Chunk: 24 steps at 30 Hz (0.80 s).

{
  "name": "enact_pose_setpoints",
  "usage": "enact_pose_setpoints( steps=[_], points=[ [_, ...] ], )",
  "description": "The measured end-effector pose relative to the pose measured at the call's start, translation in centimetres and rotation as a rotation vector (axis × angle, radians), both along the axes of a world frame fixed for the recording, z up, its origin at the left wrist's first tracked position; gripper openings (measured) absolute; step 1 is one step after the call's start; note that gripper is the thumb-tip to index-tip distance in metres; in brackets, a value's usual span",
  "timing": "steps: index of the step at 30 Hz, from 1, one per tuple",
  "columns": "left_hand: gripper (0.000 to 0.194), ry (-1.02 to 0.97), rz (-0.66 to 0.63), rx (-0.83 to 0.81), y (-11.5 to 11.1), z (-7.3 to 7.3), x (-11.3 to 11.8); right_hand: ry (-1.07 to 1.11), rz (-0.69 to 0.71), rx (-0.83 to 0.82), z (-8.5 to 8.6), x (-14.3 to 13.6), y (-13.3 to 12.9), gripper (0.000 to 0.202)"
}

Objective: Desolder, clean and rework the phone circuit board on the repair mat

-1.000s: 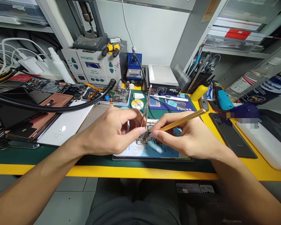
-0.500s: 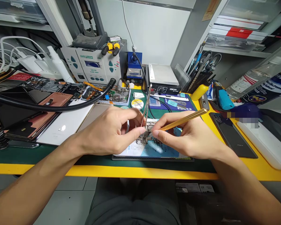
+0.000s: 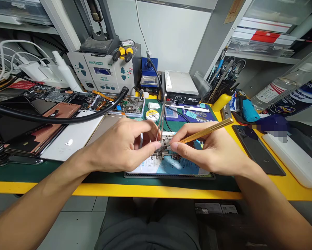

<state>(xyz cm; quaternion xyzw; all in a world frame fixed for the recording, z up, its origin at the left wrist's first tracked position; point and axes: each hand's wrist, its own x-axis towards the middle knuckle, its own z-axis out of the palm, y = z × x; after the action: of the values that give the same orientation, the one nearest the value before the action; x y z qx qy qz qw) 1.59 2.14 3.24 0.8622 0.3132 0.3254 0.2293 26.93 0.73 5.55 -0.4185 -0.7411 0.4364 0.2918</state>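
Note:
Steel tweezers (image 3: 161,121) rise almost upright from my left hand (image 3: 127,146), pinched between thumb and fingers. A gold-handled tool (image 3: 206,130) is in the closed fingers of my right hand (image 3: 213,149), its light tip pointing left and down at a small circuit board (image 3: 161,151). The board lies between my two hands on a flat white and blue pad (image 3: 176,167), partly covered by my fingers. What the tweezer tips touch is hidden by my left hand.
A black hose (image 3: 54,120) crosses the left side above stacked phone parts (image 3: 36,139). Behind stand a grey rework station (image 3: 103,74) and a metal-topped device (image 3: 182,83). A dark phone (image 3: 260,151) lies at the right.
The gold tool's handle end has shifted slightly right and up, and its light tip shows a little more. The tweezers have tipped slightly left. My left hand is nearly still.

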Motion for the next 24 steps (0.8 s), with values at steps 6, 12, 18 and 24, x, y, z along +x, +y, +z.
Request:
enact_pose_setpoints(
  steps=[6, 12, 18, 24],
  points=[
    [0.012, -0.008, 0.001, -0.008, 0.07, -0.11, 0.02, 0.003, 0.014, 0.017, -0.14, -0.01, 0.00, 0.008],
    [0.014, -0.011, -0.004, -0.015, 0.01, -0.18, -0.02, -0.002, 0.022, 0.019, -0.09, -0.07, -0.13, 0.009],
    [0.011, -0.005, -0.009, -0.008, -0.01, -0.07, 0.07, -0.010, 0.030, 0.061, -0.11, -0.02, -0.01, 0.010],
    [0.012, 0.004, 0.007, -0.001, 0.01, -0.03, 0.03, -0.024, 0.023, 0.039, -0.16, 0.05, 0.06, 0.008]
  ],
)
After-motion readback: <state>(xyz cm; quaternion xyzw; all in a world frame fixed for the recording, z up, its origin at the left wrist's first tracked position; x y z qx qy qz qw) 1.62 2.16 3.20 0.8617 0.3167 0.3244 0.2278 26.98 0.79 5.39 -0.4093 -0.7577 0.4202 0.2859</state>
